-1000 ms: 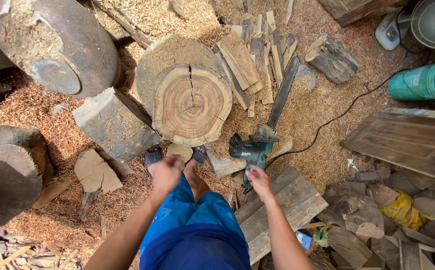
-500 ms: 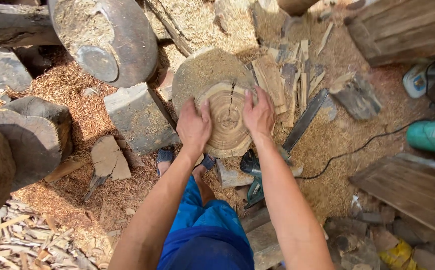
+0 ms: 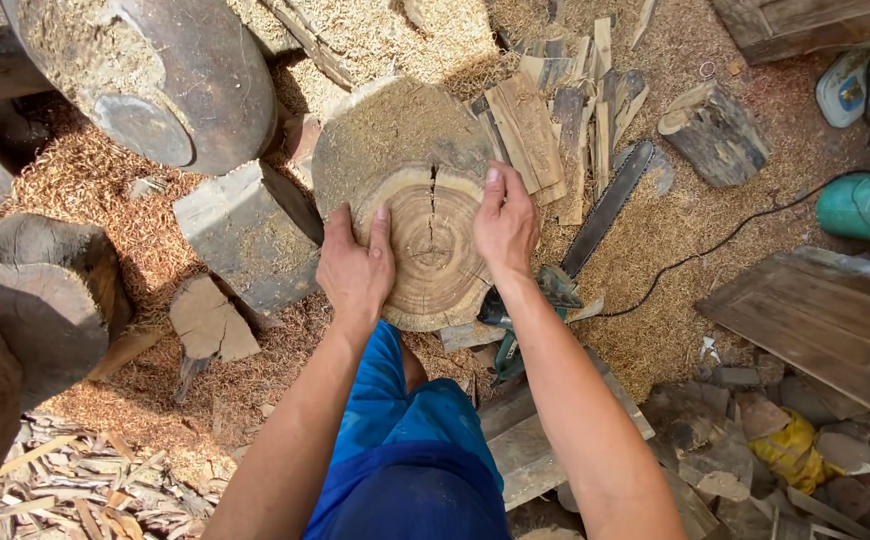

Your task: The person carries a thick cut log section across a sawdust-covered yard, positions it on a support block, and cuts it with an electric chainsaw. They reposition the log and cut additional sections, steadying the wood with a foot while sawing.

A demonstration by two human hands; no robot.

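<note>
The log round [image 3: 425, 235] is a thick, short section of tree trunk lying tilted on the sawdust-covered ground, its cut face turned up toward the camera. That face is pale tan with clear concentric growth rings and a darker brown centre, and a dark crack runs from the middle up toward the top edge. The outline is roughly circular but uneven, with a lighter band of sapwood around the rim. Behind the cut face the rounded flank of the log rises, coated with fine sawdust and wood shavings. The left hand [image 3: 355, 265] lies flat against the left side of the face, the right hand [image 3: 507, 222] against its right edge.
</note>
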